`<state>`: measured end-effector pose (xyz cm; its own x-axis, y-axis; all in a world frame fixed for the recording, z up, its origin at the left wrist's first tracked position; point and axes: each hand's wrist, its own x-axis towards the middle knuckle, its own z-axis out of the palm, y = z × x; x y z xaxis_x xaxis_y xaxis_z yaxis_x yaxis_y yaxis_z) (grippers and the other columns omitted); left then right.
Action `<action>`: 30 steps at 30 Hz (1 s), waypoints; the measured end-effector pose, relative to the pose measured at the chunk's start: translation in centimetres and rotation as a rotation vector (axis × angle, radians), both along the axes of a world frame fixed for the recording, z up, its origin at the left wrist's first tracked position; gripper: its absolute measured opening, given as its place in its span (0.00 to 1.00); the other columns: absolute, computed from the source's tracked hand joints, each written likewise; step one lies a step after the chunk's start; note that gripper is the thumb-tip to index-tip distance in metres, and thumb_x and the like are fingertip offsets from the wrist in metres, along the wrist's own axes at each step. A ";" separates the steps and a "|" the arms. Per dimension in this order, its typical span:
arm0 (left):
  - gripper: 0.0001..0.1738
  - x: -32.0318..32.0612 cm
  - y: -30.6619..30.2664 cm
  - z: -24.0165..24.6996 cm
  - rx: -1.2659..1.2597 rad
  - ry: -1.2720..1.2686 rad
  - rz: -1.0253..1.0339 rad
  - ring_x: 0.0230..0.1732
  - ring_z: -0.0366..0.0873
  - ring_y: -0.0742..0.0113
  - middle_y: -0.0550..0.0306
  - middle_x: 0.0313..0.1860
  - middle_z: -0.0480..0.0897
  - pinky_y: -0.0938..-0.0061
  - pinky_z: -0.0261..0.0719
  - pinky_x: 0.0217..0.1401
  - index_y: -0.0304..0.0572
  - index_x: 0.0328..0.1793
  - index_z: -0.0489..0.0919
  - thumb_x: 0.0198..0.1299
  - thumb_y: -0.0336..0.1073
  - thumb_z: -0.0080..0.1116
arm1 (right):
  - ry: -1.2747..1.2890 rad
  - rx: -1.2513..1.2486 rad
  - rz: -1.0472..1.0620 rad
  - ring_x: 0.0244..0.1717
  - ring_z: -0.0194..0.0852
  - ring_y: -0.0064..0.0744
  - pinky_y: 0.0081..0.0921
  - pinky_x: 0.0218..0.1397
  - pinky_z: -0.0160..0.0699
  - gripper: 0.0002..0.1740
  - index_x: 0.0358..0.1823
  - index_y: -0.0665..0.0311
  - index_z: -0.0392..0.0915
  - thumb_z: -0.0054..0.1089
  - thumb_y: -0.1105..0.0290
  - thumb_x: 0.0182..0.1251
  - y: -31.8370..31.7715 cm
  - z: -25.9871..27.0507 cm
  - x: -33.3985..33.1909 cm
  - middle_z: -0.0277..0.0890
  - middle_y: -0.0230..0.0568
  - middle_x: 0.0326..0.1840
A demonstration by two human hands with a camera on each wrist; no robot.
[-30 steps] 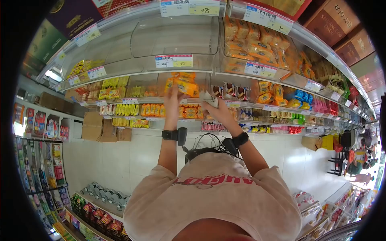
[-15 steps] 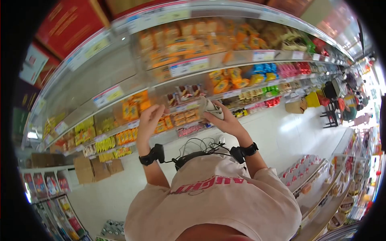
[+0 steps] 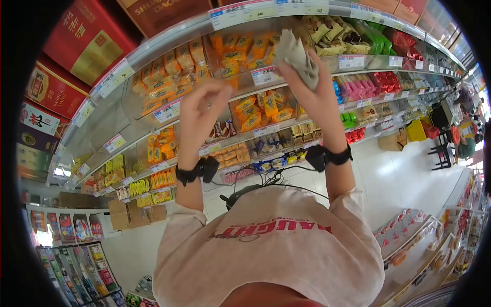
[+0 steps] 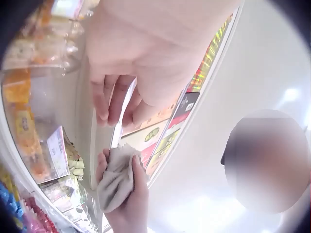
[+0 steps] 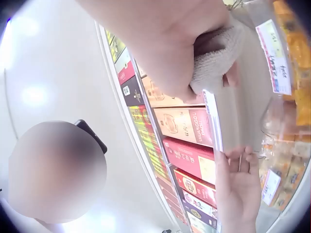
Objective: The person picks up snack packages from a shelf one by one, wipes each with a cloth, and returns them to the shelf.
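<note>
Head view: your right hand [image 3: 313, 97] is at the upper centre-right of the frame, its thumb and fingers clamped on a grey cloth [image 3: 296, 59] in front of the upper shelf. Your left hand [image 3: 202, 115], left of centre, has its fingers loosely bent and carries nothing. Orange packets [image 3: 263, 110] lie in a tray between your forearms. Price tag [image 3: 266, 75], just below the cloth, bears writing too small to read. At upper left, a red box [image 3: 89, 43] carries Chinese characters in gold; the brown box [image 3: 158, 13] beside it shows capitals beginning "SHUA". Red letters on your shirt [image 3: 266, 250] include "AUGHT".

Left wrist view: your left hand fills the upper centre, fingers bent and partly apart. Below it, at lower centre, the cloth is bunched in your right hand near a pale shelf rail [image 4: 119, 121]; contact between them cannot be confirmed. A shelf label [image 4: 57, 153] at left is illegible.

Right wrist view: the cloth protrudes from your right hand at upper centre-right. Your left hand is at lower right, palm visible, fingers slightly curled. Handwritten characters mark the white tag [image 5: 274, 58] at upper right.
</note>
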<state>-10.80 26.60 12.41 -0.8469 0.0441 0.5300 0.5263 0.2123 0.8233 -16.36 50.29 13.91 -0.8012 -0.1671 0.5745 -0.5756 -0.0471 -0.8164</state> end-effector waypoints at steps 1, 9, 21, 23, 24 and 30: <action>0.07 -1.4 1.2 0.7 -0.036 0.006 0.058 0.48 0.83 0.66 0.52 0.45 0.85 0.73 0.79 0.50 0.31 0.50 0.82 0.70 0.26 0.57 | 0.064 0.026 -0.046 0.41 0.83 0.27 0.28 0.44 0.79 0.17 0.49 0.69 0.77 0.69 0.65 0.67 0.2 0.6 -1.7 0.84 0.44 0.39; 0.19 -15.0 3.4 -0.3 -0.889 -0.112 0.444 0.50 0.85 0.42 0.36 0.46 0.86 0.57 0.81 0.53 0.35 0.55 0.83 0.66 0.41 0.58 | 0.098 0.908 -0.241 0.55 0.83 0.55 0.47 0.56 0.82 0.25 0.55 0.62 0.81 0.62 0.52 0.64 -2.6 -3.2 -16.0 0.84 0.56 0.50; 0.32 -15.9 2.0 -2.0 -0.747 -0.400 0.463 0.49 0.87 0.46 0.36 0.48 0.87 0.61 0.82 0.54 0.31 0.55 0.85 0.49 0.48 0.73 | 0.091 0.874 -0.127 0.49 0.86 0.56 0.46 0.53 0.86 0.21 0.44 0.64 0.87 0.62 0.55 0.60 -2.5 -4.5 -16.7 0.85 0.56 0.47; 0.30 -15.9 2.2 -1.7 -0.775 -0.482 0.523 0.49 0.88 0.45 0.37 0.46 0.88 0.61 0.82 0.54 0.32 0.54 0.85 0.52 0.48 0.71 | 0.098 0.874 -0.128 0.49 0.85 0.57 0.49 0.54 0.84 0.21 0.47 0.62 0.85 0.61 0.54 0.62 -2.3 -4.5 -16.7 0.85 0.56 0.46; 0.29 -15.7 2.4 -1.5 -0.777 -0.457 0.533 0.48 0.88 0.45 0.37 0.45 0.88 0.60 0.82 0.54 0.32 0.54 0.85 0.53 0.49 0.70 | 0.102 0.874 -0.129 0.50 0.84 0.58 0.50 0.55 0.83 0.22 0.49 0.62 0.84 0.61 0.53 0.63 -2.3 -4.4 -16.6 0.85 0.57 0.45; 0.26 -14.5 3.7 -1.2 -0.716 -0.169 0.404 0.51 0.87 0.50 0.39 0.48 0.88 0.62 0.81 0.56 0.33 0.55 0.84 0.60 0.48 0.67 | 0.353 0.595 -0.103 0.49 0.84 0.58 0.48 0.54 0.84 0.21 0.55 0.62 0.82 0.63 0.58 0.66 -2.5 -5.3 -16.9 0.85 0.55 0.43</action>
<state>-25.33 30.31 11.23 -0.9352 -0.0021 0.3541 0.1793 0.8595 0.4787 -33.23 47.78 8.57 -0.6120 -0.4679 0.6376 -0.7888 0.4189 -0.4497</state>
